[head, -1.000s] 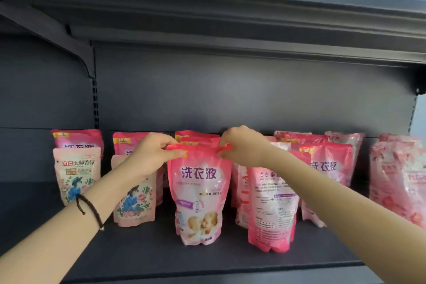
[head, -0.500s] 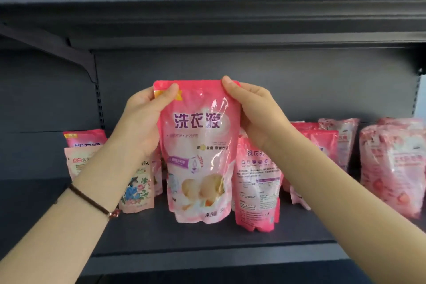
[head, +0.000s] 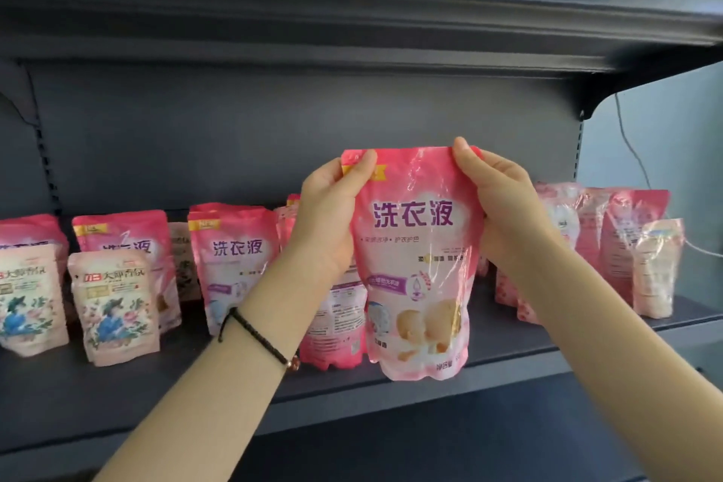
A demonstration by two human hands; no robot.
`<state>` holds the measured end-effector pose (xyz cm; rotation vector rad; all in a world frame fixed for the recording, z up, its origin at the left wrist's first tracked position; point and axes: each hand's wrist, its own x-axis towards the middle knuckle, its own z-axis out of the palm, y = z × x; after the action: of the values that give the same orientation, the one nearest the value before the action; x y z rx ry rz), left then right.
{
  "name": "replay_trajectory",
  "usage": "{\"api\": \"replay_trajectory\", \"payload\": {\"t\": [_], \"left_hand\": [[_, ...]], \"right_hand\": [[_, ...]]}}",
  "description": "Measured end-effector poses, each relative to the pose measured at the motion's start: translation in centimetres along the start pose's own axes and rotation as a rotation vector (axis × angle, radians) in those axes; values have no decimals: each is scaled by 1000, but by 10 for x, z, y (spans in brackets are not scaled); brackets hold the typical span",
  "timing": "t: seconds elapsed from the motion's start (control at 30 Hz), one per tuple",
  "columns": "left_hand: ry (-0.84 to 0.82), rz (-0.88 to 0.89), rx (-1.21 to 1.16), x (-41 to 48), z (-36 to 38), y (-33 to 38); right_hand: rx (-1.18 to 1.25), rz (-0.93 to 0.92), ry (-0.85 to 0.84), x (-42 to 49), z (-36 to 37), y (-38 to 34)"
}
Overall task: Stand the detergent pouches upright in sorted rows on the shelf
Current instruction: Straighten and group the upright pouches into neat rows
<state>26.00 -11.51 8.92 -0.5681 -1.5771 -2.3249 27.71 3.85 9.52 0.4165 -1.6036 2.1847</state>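
Two pouch [head: 418,266] corners sit pinched by left hand [head: 332,223] and right hand [head: 504,203] fingers [head: 464,155].

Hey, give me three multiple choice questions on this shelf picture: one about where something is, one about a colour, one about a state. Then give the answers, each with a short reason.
1. Where is the held pouch?
A. lifted in front of the shelf
B. lying flat on the shelf
C. on the board above

2. What colour are the big characters on it?
A. green
B. purple
C. black

3. How do the two floral pouches at the left stand?
A. upright
B. face down
C. stacked on each other

Answers:
1 A: the left hand and right hand hold it up by its top corners.
2 B: the three characters are purple on a pale patch.
3 A: both stand on their bases, prints facing out.
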Motion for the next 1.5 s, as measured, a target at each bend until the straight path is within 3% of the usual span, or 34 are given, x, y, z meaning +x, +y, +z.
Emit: {"api": "replay_trajectory", "payload": {"t": [0.37,0.53,0.77,0.93,1.13,1.27,1.5], "left_hand": [[154,99,147,46,69,-116],[272,143,267,57,71,-151],[433,235,430,56,65,-179],[450,237,417,45,76,-201],[413,342,512,15,71,-222],[353,252,483,-4,60,-236],[366,103,388,-7,72,-240]], "right_hand": [[-2,3,-28,73,-112,58],[35,68,-89,97,-127,99],[-76,-34,-111,104,-126,122],[-54,-21,-136,97,-130,135],[-156,-155,-239,78,-154,157],[-205,-216,-349,57,-170,172],[-32,47,-405,43,-171,176]]}}
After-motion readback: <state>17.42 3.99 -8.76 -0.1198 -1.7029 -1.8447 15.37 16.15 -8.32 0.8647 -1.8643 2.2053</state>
